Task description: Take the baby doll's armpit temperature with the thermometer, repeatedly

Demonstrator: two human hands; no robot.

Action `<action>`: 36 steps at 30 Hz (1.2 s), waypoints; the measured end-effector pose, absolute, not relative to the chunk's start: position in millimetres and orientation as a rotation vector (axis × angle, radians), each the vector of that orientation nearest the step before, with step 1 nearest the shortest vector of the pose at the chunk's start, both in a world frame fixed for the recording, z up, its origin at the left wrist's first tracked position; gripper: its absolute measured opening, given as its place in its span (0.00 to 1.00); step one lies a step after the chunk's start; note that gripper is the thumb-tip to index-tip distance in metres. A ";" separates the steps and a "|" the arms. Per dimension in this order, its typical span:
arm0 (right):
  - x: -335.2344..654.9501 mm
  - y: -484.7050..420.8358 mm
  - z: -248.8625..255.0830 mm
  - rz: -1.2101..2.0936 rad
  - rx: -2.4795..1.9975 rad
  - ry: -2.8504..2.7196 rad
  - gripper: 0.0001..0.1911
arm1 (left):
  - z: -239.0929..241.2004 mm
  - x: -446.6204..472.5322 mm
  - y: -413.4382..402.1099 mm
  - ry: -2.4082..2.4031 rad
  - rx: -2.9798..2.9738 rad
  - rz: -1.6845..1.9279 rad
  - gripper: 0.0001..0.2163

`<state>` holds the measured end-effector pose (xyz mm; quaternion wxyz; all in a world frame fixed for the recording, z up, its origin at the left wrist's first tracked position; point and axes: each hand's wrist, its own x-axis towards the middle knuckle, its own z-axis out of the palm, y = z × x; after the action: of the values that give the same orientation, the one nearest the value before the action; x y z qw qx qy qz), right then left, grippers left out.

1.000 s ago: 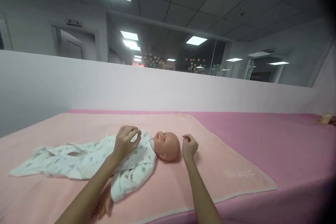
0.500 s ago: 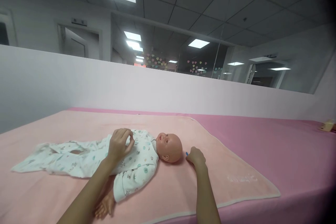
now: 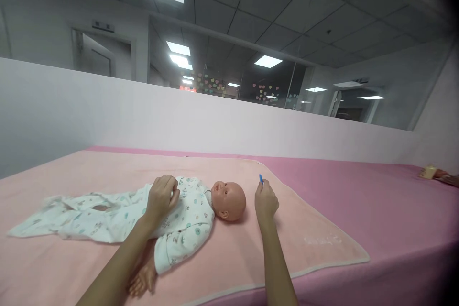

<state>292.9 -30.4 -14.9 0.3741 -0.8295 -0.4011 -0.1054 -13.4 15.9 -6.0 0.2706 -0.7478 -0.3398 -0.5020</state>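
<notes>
A baby doll lies on its back, its head toward the right. It wears a white printed sleepsuit; one bare hand shows at the near sleeve. My left hand is over the doll's chest, fingers curled and closed with the thumb against them. Whether anything is inside them is hidden. To the right of the doll's head, my right hand is raised and closed on a small blue stick-like object. The object's tip points up above the fingers; its kind cannot be made out.
A peach blanket lies under the doll on a pink-covered table. A low white wall with glass above stands behind. At the far right is a small yellowish item beside something brown.
My right hand has risen from beside the doll's head, turning the blue object upright. The left hand's thumb and finger have closed the ring-shaped gap between them. The view has shifted slightly.
</notes>
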 end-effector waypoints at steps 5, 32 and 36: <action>236.5 -43.9 21.1 -0.175 -1.594 -1.338 0.15 | -9.3 -15.6 17.7 -0.917 -2.074 -1.346 0.07; 164.9 -17.0 7.2 0.994 -0.604 -1.385 0.11 | -10.7 -12.3 12.4 -0.857 -1.947 -1.470 0.09; 165.1 -12.0 3.3 1.013 -0.556 -1.296 0.08 | -10.5 -9.9 12.6 -0.868 -1.928 -1.464 0.06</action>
<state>165.1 -12.0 3.3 0.6464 -0.2442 -0.5694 0.4453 -9.9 12.6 -10.5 0.2810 -0.7196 -0.3240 -0.5461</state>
